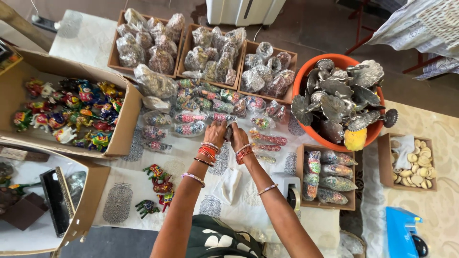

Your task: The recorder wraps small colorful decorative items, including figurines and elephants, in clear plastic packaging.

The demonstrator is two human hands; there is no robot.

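Left of the orange tub (306, 71), the left hand (216, 134) and right hand (238, 137) together grip a small dark packet (228, 132) above the white cloth (191, 157).

Bare cloth (143, 160) lies open on the near side, left of the arms, broken only by small painted figures (160, 184). Ahead, packets (191, 117) crowd the table right up to both hands. An orange tub (306, 71) blocks the right, a cardboard box (125, 125) the left.

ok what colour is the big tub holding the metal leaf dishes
Orange tub, seen in the head view, right of the hands.
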